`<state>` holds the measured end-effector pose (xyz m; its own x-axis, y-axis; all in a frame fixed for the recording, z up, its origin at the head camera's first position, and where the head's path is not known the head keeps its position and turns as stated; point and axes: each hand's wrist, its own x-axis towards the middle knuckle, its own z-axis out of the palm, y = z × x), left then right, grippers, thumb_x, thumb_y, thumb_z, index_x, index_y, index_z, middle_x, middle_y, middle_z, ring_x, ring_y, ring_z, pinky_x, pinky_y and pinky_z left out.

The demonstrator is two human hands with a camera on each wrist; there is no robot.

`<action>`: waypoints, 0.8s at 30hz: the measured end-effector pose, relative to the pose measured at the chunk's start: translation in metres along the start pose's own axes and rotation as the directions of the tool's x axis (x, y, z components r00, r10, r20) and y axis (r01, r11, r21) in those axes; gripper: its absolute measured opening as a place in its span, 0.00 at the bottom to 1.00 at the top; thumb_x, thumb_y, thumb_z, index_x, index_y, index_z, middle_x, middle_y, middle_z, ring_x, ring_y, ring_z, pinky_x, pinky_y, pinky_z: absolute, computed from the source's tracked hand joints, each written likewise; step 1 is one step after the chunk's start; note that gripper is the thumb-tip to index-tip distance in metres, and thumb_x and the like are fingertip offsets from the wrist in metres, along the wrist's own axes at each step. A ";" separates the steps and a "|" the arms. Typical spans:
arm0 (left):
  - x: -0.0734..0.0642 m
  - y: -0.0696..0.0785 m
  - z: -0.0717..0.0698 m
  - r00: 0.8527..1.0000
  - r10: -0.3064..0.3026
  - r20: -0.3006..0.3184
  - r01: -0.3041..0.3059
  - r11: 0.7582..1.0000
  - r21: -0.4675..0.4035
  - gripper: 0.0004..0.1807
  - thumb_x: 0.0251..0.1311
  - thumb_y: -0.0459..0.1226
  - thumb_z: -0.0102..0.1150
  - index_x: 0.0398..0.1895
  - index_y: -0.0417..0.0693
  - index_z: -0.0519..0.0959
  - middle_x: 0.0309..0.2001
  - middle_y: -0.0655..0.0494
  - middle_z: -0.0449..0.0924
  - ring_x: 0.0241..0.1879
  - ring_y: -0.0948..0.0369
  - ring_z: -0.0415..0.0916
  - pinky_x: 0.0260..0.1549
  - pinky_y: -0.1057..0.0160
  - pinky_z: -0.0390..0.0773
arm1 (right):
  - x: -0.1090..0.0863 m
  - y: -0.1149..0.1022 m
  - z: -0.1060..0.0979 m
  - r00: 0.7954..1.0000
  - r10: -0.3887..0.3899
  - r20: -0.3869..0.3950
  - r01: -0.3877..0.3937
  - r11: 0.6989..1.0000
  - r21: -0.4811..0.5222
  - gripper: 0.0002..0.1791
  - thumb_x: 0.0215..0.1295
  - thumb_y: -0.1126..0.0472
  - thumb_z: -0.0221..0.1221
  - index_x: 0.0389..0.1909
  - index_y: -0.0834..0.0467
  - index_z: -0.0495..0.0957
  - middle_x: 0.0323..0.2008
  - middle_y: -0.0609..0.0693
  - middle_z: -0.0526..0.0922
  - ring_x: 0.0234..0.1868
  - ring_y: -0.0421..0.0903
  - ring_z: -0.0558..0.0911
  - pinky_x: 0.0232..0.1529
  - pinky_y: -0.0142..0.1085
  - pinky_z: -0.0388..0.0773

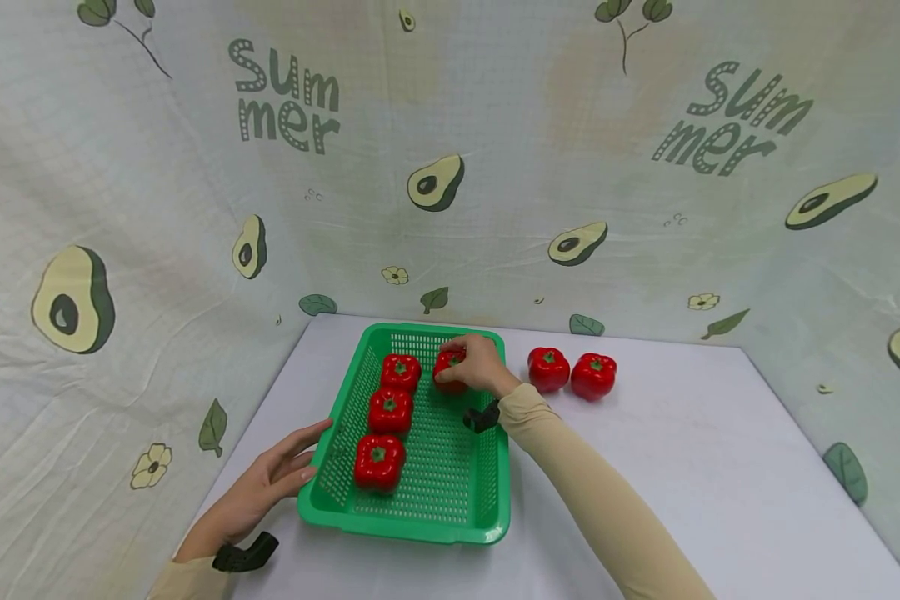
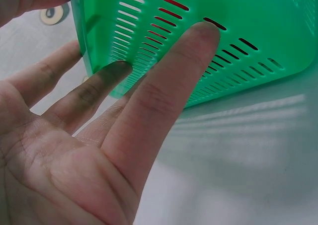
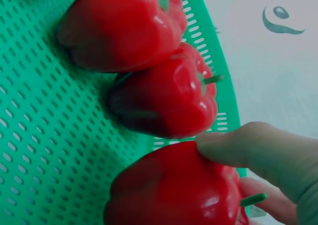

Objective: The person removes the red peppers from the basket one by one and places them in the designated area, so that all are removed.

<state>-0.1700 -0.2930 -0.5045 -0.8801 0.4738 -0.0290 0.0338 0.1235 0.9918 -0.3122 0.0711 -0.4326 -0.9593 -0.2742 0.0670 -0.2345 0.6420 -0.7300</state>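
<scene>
A green perforated plastic basket (image 1: 412, 533) rests on the white table. Down its left half stands a column of red bell peppers (image 1: 378, 462). My right hand (image 1: 480, 364) pinches another red bell pepper (image 1: 447, 367) between thumb and fingers in the basket's far right part. In the right wrist view this bell pepper (image 3: 174, 187) shows its green stem near my fingers, beside two others. My left hand (image 1: 262, 479) touches the basket's left side from outside. Its extended fingertips (image 2: 201, 38) lie against the slotted wall (image 2: 268, 21) in the left wrist view.
Two more red bell peppers (image 1: 548, 369) sit side by side on the table, right of the basket. A cloth printed with avocados and lettering (image 1: 435, 183) hangs behind the table and along both sides. Black straps (image 1: 246, 552) are on both wrists.
</scene>
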 end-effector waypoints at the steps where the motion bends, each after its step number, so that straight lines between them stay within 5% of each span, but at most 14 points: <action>1: 0.000 0.000 0.000 1.000 0.000 0.001 0.000 1.000 -0.001 0.32 0.75 0.33 0.47 0.78 0.61 0.55 0.77 0.46 0.49 0.73 0.34 0.47 0.52 0.55 0.78 | 0.000 0.000 -0.001 1.000 0.001 -0.009 -0.001 1.000 0.008 0.28 0.55 0.60 0.74 0.58 0.59 0.81 0.55 0.55 0.80 0.54 0.52 0.76 0.47 0.42 0.81; 24: 0.000 0.001 0.002 1.000 -0.018 -0.013 0.018 1.000 0.008 0.32 0.75 0.34 0.48 0.78 0.62 0.55 0.77 0.46 0.49 0.73 0.34 0.47 0.51 0.55 0.78 | -0.018 -0.022 -0.033 0.997 -0.050 -0.052 0.056 0.991 0.118 0.26 0.53 0.60 0.75 0.55 0.57 0.83 0.55 0.53 0.78 0.54 0.51 0.75 0.43 0.40 0.83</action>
<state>-0.1690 -0.2915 -0.5042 -0.8866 0.4603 -0.0451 0.0218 0.1390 0.9901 -0.2947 0.0860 -0.3955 -0.9531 -0.2688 0.1388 -0.2679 0.5366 -0.8002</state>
